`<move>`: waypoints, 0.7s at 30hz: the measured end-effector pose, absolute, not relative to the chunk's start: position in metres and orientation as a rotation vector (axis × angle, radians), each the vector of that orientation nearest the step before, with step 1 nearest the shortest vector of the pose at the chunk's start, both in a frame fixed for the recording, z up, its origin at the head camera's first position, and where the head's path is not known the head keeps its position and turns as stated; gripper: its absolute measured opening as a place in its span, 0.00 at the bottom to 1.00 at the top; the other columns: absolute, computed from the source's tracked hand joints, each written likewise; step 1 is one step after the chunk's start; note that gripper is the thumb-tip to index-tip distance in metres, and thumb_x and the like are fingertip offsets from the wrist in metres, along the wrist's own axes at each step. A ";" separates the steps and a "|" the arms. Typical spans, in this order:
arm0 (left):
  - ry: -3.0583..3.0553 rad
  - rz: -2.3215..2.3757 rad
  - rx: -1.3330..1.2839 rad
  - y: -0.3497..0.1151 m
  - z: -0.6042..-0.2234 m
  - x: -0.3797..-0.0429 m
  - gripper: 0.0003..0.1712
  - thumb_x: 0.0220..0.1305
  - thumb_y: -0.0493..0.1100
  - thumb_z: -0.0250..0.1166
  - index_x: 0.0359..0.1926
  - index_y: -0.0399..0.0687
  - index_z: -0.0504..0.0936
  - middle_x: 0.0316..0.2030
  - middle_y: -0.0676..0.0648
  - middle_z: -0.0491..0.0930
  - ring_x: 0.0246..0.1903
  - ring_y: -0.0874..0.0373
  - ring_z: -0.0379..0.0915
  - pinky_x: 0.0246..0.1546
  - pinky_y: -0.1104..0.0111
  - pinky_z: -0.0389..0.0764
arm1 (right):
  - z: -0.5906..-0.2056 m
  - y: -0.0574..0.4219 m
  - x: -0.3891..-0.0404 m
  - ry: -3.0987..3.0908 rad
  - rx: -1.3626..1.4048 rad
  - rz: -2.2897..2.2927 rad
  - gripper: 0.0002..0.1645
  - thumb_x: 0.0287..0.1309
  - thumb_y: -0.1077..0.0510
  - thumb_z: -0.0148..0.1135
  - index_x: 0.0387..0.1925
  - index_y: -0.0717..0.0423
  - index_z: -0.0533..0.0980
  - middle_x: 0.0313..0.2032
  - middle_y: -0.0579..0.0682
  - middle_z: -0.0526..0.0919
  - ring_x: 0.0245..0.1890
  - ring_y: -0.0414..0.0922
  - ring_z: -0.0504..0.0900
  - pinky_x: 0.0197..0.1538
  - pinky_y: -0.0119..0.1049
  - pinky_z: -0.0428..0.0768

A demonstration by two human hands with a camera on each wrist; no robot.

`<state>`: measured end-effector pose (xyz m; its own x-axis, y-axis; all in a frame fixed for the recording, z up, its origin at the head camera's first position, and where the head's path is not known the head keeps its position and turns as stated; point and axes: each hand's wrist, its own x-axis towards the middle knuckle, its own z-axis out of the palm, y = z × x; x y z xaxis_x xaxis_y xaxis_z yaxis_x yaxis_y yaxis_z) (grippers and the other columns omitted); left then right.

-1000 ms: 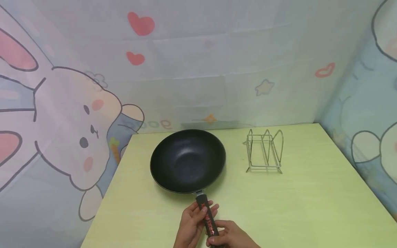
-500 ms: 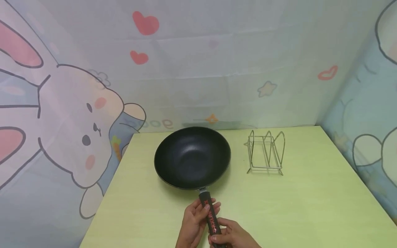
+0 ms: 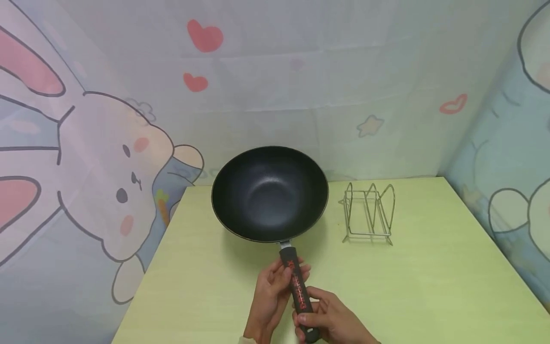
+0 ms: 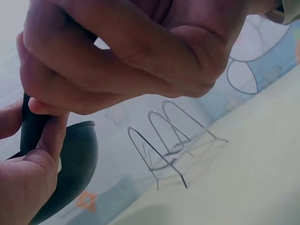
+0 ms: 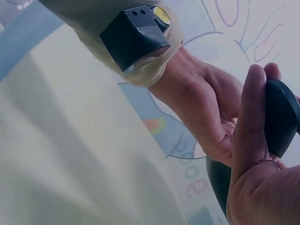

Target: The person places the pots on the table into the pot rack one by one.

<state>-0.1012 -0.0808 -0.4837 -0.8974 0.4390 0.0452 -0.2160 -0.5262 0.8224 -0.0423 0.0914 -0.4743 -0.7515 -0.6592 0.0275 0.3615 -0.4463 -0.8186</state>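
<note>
A black wok (image 3: 270,196) hangs above the table, its inside facing the head camera. Its dark handle (image 3: 296,282) bears red lettering. My left hand (image 3: 268,296) holds the handle's middle, thumb on top and fingers beneath. Near the handle's end, my right hand (image 3: 333,317) grips it between thumb and fingers. In the left wrist view, the right hand (image 4: 136,51) hides much of the handle, and only part of the wok (image 4: 77,159) shows. The handle's rounded end (image 5: 281,115) shows beside the right hand's fingers in the right wrist view.
A wire rack (image 3: 368,215) with upright loops stands on the pale yellow-green table (image 3: 429,267), to the right of the wok. A printed cloth (image 3: 275,95) with hearts and cartoon animals hangs behind the table and along both sides.
The wok has risen toward the camera and away from the table, its far rim now overlapping the back cloth. Both hands have moved up with the handle, keeping their hold. The rack stays put.
</note>
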 end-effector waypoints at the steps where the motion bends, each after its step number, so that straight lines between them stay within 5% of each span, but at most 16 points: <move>1: 1.252 2.437 0.363 -0.080 -0.482 -0.102 0.23 0.78 0.36 0.50 0.68 0.32 0.65 0.56 0.50 0.81 0.58 0.55 0.82 0.67 0.61 0.77 | -0.473 0.092 -0.043 1.129 -0.487 -2.212 0.18 0.71 0.69 0.50 0.59 0.58 0.67 0.36 0.41 0.86 0.33 0.36 0.87 0.41 0.29 0.85; 21: 0.786 2.510 0.557 -0.055 -0.472 -0.113 0.18 0.79 0.41 0.47 0.64 0.41 0.71 0.60 0.48 0.78 0.63 0.59 0.76 0.73 0.66 0.69 | -0.457 0.104 -0.045 0.935 -0.635 -2.268 0.22 0.73 0.72 0.40 0.65 0.60 0.62 0.42 0.43 0.86 0.38 0.36 0.87 0.44 0.29 0.85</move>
